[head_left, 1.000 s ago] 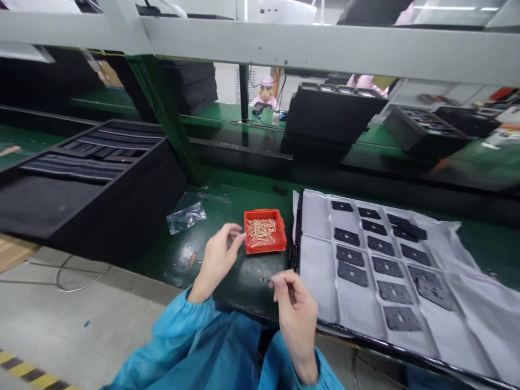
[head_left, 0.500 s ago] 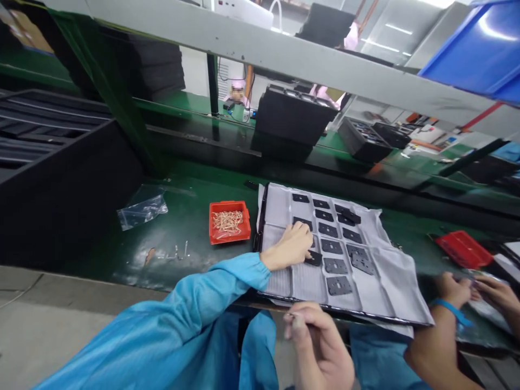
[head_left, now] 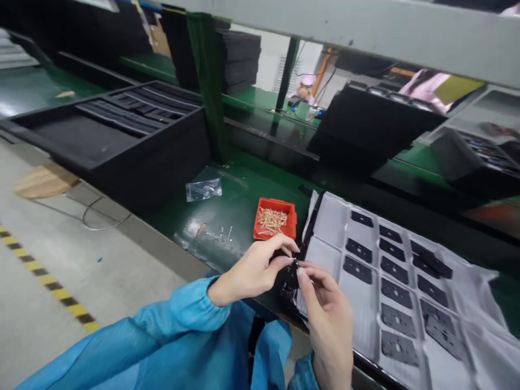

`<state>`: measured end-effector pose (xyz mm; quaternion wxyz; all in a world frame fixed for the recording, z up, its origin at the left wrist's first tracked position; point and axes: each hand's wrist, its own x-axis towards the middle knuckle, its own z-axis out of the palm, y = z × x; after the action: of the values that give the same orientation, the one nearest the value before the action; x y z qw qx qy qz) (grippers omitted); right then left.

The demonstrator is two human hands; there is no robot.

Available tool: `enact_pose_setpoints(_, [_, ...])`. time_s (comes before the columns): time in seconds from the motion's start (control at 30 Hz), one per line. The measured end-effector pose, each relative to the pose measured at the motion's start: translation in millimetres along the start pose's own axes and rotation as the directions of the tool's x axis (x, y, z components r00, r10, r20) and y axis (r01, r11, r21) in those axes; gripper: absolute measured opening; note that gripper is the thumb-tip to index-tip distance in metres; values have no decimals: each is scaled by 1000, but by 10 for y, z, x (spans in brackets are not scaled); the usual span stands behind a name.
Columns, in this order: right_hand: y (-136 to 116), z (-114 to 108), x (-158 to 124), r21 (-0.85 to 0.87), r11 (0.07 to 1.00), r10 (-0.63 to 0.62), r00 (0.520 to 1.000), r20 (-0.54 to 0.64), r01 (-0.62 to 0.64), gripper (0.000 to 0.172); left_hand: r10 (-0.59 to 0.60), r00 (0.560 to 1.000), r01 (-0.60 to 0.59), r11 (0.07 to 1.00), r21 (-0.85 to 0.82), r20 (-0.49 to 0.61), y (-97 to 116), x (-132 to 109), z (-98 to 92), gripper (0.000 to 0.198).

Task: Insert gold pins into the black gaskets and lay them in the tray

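Observation:
My left hand pinches a small flat black plate between thumb and fingers, over the near left edge of a tray lined with wavy white sheet. My right hand meets it from the right, thumb and fingertips closed together at the plate's edge. Whatever is between those right fingertips is too small to make out. On the tray lie several similar black plates in rows, some overlapping. Just beyond my left hand stands a red box of small thin brass-coloured pieces.
Left of the box, a clear plastic bag and a few small metal pieces lie on the green bench. A large black foam box stands further left, beside a green post. A grey beam crosses above.
My left hand has lifted a black plate off the tray and brought it toward me to my right fingertips. The view has swung left, and the co-worker's hands are out of sight.

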<state>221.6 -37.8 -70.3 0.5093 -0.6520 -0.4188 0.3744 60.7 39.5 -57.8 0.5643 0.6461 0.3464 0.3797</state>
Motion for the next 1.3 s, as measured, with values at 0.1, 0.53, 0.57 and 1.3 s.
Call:
enact_pose_setpoints(0.1, [1,73,10,36,999,31,999,12,-31,29,-173,985,172,974,-149,4,-55,-78,-59,24])
enact_pose_setpoints(0.53, [-7,120,65,-30,999,-33,993,117,37,25,-231,971,209,943,-258,-57,-212,-170,-125,18])
enact_pose_setpoints(0.57, [-7,117,65,-38,998,-38,992,119,43,25,-240,969,217,942,-256,-59,-213,-178,-120,18])
enact_pose_setpoints(1.3, [-20,32,47,-173,982,-52,986,158,80,25,-82,991,78,996,-37,-110,-159,-268,-78,17])
